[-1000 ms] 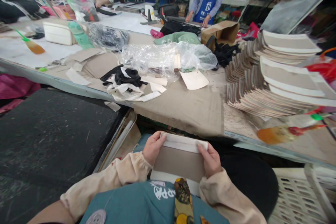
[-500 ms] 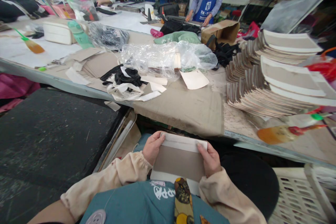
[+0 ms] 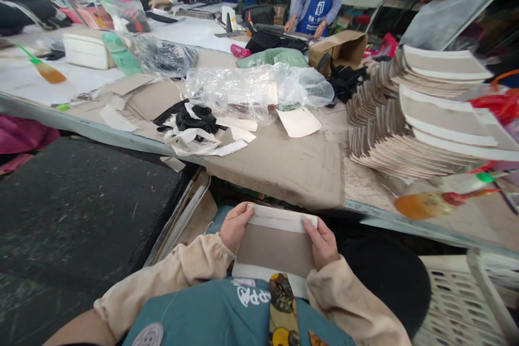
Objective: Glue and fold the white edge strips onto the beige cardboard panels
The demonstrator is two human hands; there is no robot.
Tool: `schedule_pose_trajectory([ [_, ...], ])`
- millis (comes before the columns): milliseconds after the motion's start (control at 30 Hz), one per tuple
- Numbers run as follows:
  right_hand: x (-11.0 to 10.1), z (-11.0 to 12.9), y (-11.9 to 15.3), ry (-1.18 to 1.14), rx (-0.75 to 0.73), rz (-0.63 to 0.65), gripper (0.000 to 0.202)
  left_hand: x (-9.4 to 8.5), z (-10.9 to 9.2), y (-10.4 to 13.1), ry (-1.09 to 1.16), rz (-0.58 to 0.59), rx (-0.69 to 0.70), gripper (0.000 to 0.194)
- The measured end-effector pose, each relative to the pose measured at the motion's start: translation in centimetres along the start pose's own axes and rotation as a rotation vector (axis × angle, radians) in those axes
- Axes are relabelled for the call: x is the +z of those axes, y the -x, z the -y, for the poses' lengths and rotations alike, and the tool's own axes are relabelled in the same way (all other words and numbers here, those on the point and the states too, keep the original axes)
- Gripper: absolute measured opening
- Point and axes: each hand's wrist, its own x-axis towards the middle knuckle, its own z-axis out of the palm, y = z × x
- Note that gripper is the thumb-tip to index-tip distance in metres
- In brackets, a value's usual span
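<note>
Between my two hands, over my lap, I hold a grey panel with white borders [image 3: 275, 248]. My left hand [image 3: 235, 227] grips its upper left corner, thumb on top and fingers underneath. At the upper right corner my right hand [image 3: 322, 240] pinches the white edge the same way. The panel's lower edge lies against my teal apron [image 3: 211, 313]. Several similar panels are stacked in curved piles [image 3: 441, 119] on the table to the right. The fingers under the panel are hidden.
Ahead runs a long worktable [image 3: 284, 173]. On it lie black and white scraps [image 3: 198, 124], clear plastic bags [image 3: 251, 89], and a bottle of orange liquid [image 3: 425, 204] near the right edge. A dark board [image 3: 81, 227] is at left, a white basket [image 3: 458, 297] at right. Two people work across the table.
Almost nothing differs. The view has shifted slightly, and both hands keep the same grip on the panel.
</note>
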Motion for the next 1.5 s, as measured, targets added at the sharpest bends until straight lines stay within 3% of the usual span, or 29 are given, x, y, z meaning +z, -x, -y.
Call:
schedule_pose_trajectory([
  [567, -1.6, -3.2, -1.2, 0.227, 0.012, -0.008, 0.044, -0.7, 1.0, -0.8, 0.090, 0.011, -0.112, 0.036],
  [1000, -0.9, -3.2, -1.6, 0.330, -0.018, 0.043, 0.045, -1.1, 0.3, -0.4, 0.149, 0.001, -0.106, 0.036],
  [1500, -1.2, -3.0, -1.7, 0.308, 0.008, 0.041, 0.043, -1.1, 1.3, -1.5, 0.099, -0.038, -0.120, 0.036],
])
